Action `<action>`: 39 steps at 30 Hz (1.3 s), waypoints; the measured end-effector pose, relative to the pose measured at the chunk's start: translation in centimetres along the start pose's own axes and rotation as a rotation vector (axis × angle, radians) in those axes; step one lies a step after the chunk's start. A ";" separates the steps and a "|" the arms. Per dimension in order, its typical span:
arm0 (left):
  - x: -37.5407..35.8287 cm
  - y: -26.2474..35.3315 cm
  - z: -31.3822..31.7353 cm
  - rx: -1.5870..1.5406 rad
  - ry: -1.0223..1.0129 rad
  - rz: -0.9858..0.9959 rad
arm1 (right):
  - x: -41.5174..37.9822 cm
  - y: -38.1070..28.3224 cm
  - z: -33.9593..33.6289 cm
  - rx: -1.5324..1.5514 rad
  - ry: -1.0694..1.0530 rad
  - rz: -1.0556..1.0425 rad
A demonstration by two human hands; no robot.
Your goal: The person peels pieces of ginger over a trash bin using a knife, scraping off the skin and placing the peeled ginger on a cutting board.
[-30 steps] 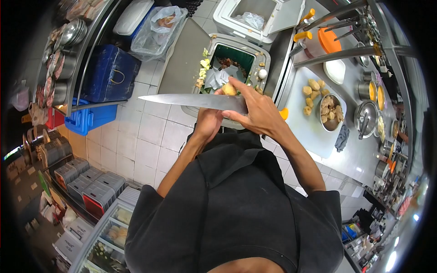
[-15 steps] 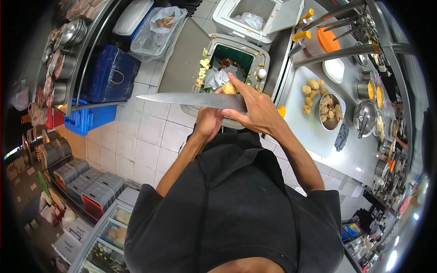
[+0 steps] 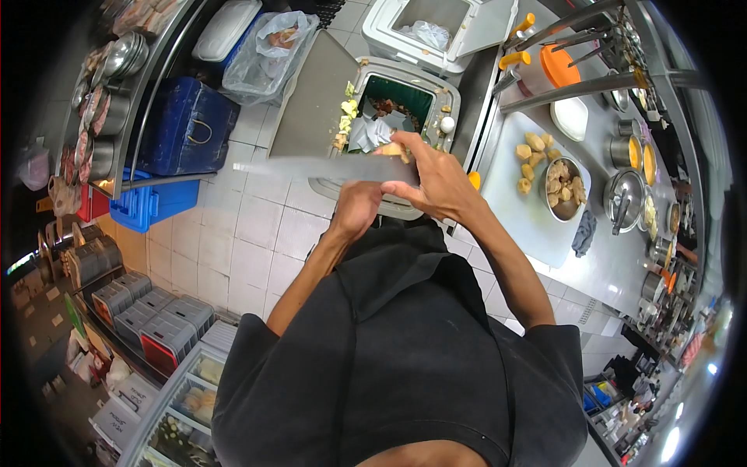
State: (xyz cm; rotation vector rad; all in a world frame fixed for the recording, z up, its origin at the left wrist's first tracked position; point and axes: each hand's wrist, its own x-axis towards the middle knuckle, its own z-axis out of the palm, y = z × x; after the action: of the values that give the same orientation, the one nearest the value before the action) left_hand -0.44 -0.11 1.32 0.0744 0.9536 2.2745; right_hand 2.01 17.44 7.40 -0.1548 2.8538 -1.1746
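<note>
My right hand (image 3: 437,185) grips a large kitchen knife (image 3: 311,169). Its long blade points left and is blurred by motion; a yellow handle end (image 3: 474,180) shows behind the hand. A tan, partly peeled root piece (image 3: 391,150), its kind not certain, sits at the far edge of the blade, by my right fingertips. My left hand (image 3: 358,208) is closed below the blade and appears to hold the piece from underneath; its fingertips are hidden. Both hands are over the near edge of an open waste bin (image 3: 327,187), with scraps and crumpled paper (image 3: 369,134) inside.
At right, a white cutting board (image 3: 506,210) bears several peeled pieces (image 3: 526,187) and a metal bowl (image 3: 562,216) of knobby roots. The bin's lid (image 3: 311,101) leans open leftward. Pale scraps (image 3: 347,117) lie along the rim. Blue boxes (image 3: 191,128) stand on the left floor.
The blade has blurred with motion, and the root piece has turned and shows a darker patch. The right hand and knife handle have shifted slightly up; my left hand has hardly moved.
</note>
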 end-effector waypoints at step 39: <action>0.4 3.4 1.3 0.578 -0.116 -0.009 | 0.3 0.1 -1.6 -0.018 0.099 -0.159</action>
State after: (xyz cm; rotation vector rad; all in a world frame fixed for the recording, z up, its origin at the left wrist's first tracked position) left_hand -2.28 -0.77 4.41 0.4431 1.5097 1.8948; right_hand 1.58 18.61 8.46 -0.3397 2.9869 -1.2169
